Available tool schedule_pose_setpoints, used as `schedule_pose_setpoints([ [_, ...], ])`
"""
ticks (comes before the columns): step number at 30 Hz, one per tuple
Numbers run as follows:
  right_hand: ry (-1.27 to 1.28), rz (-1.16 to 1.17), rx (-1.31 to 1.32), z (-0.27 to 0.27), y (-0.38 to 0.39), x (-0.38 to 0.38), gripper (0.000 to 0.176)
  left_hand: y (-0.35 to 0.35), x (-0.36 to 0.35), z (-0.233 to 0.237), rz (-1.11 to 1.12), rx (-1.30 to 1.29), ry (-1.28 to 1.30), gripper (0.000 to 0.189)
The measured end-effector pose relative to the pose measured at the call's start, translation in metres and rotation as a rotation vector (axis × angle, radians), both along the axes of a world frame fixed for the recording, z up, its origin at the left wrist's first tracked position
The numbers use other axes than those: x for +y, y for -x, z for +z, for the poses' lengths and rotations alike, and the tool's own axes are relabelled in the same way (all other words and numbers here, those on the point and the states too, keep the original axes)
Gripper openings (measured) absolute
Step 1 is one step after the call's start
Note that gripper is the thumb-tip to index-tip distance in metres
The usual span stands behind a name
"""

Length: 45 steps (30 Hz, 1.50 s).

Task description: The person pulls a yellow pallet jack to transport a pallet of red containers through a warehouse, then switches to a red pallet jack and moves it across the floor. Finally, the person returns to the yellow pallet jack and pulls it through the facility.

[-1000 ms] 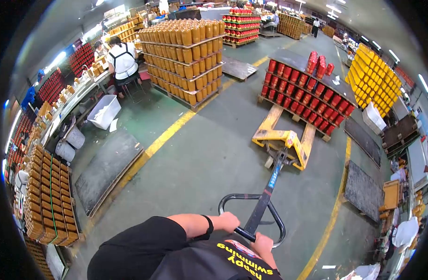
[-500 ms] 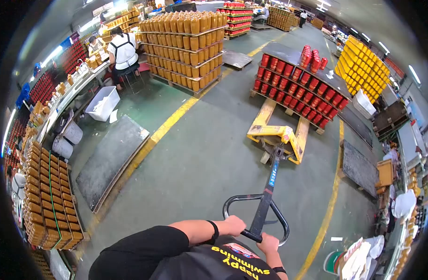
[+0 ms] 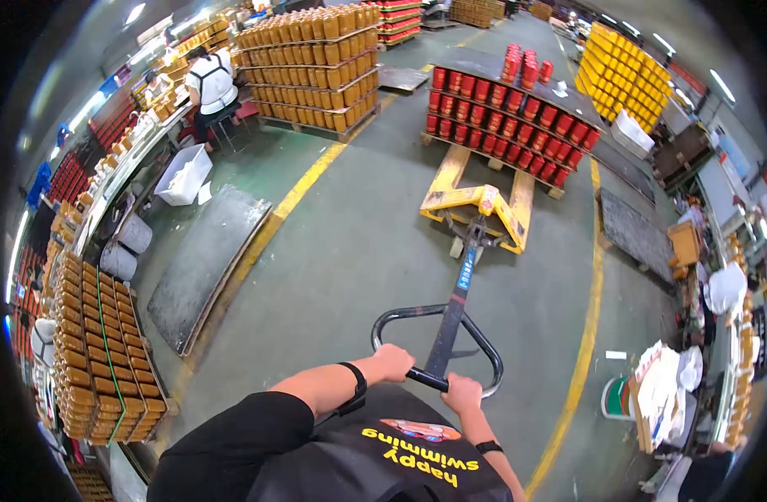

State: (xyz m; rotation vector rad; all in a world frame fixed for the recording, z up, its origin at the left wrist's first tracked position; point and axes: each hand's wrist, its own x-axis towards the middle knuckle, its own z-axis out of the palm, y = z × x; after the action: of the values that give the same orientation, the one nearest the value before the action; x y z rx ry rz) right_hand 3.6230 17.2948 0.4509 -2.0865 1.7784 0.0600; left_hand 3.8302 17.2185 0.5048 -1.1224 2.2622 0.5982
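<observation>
Both my hands grip the black loop handle (image 3: pixel 492 356) of a yellow pallet jack (image 3: pixel 486 201). My left hand (image 3: pixel 393 363) is closed round the lower bar, left of the shaft. Just right of the shaft, my right hand (image 3: pixel 464 391) is wrapped round the same bar. The jack's forks reach toward a pallet stacked with red cans (image 3: pixel 509 117) in layers, with several loose cans on its top board. How far the forks run under the pallet is hidden.
Stacked brown jars (image 3: pixel 308 67) stand back left, more jars (image 3: pixel 107 351) near left. Dark boards (image 3: pixel 207 263) lie beside the yellow floor lines. A seated person (image 3: pixel 212 88) is at the left bench. Yellow cans (image 3: pixel 622 75) are back right; a green-white bucket (image 3: pixel 618 397) is near right.
The jack, its handle and both hands have shifted up and left in the view. The red can stack also appears further up and left. My grip is unchanged.
</observation>
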Motion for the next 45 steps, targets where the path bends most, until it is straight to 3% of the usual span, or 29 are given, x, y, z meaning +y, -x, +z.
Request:
schedule_pose_setpoints([
  [10,-0.014,-0.027,-0.056,0.002,-0.073,0.168,0.020,-0.071,0.161,-0.007,-0.066,-0.017,0.012,0.028],
  [18,-0.104,-0.071,0.027,0.036,-0.112,0.259,0.023,-0.109,0.257,0.019,-0.063,0.090,0.062,0.027],
  [29,-0.177,-0.071,0.002,0.019,-0.145,0.425,0.028,-0.147,0.427,0.005,-0.042,0.077,0.017,0.029],
  [33,-0.082,-0.022,-0.011,0.007,-0.161,0.490,0.031,-0.164,0.492,0.006,-0.020,0.064,0.053,0.031],
  [45,-0.184,-0.015,0.008,-0.006,-0.189,0.683,0.031,-0.193,0.691,-0.019,-0.020,0.080,0.019,0.023],
])
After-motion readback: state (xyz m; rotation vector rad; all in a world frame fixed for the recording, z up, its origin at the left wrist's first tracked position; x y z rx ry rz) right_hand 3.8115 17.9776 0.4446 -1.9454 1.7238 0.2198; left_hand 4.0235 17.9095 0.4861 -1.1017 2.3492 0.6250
